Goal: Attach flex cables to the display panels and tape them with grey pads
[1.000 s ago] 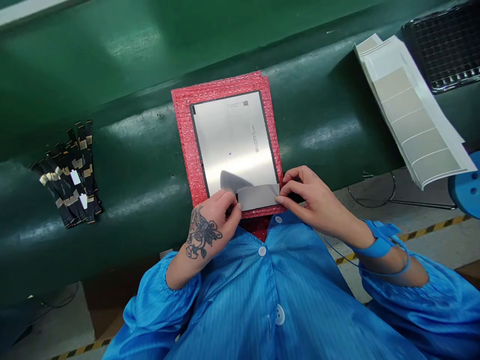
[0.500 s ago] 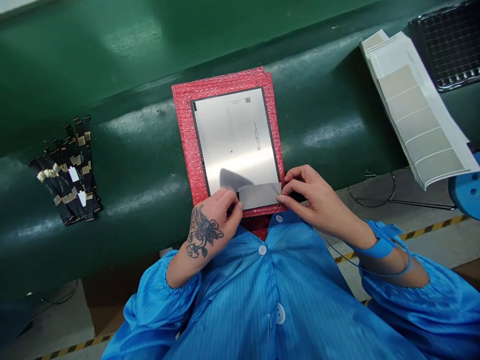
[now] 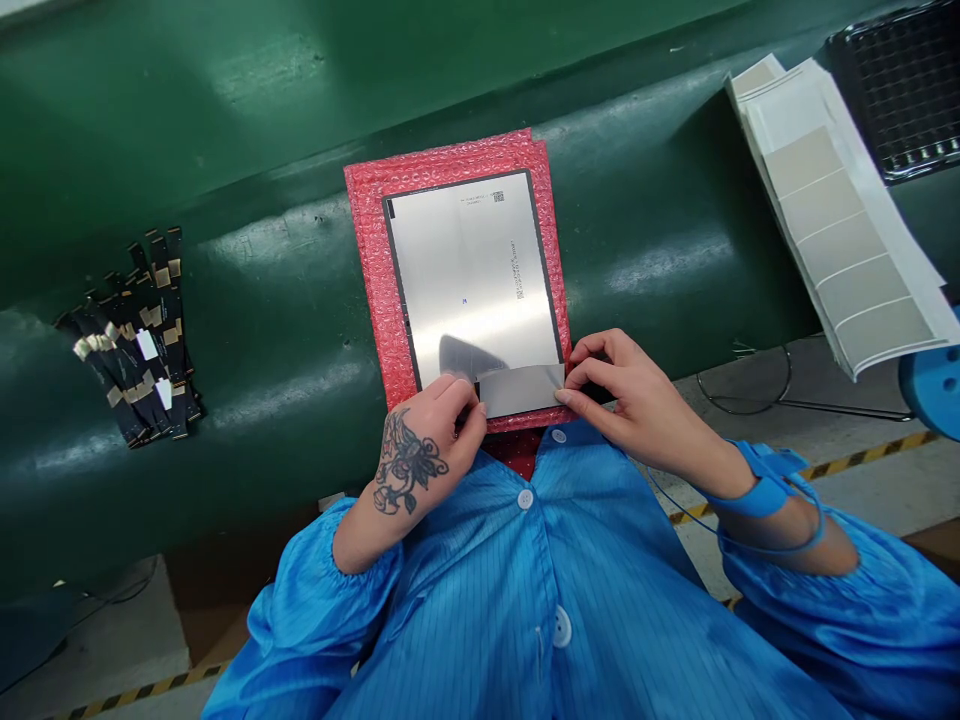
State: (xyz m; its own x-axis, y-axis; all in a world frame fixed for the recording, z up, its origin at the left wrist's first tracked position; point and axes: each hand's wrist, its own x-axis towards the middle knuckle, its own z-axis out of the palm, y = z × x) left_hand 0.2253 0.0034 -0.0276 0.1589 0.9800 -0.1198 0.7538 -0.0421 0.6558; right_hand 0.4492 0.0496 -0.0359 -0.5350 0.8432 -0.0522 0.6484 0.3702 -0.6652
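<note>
A silver-backed display panel [image 3: 469,270] with a dark border lies on red bubble-wrap sheets [image 3: 367,240] in front of me. Across its near right end sits a grey rectangular sticker [image 3: 521,388]. My right hand [image 3: 619,385] pinches the sticker's right end between thumb and fingers. At the sticker's left end my left hand [image 3: 435,430] is closed, thumb against index finger, over the panel's near left corner. Its fingertips are partly hidden, but they meet the sticker's edge. The hand's dark reflection shows in the shiny metal.
Several black flex cables [image 3: 142,345] lie in a pile on the green mat [image 3: 285,300] at left. At right are sheets of grey stickers [image 3: 840,230] on white backing, overhanging the near edge. A black plastic tray [image 3: 904,95] stands behind them, and a blue stool [image 3: 934,390] below.
Both hands keep nearly the same pose on the sticker. The panel, wrap and surroundings have shifted only very slightly in view.
</note>
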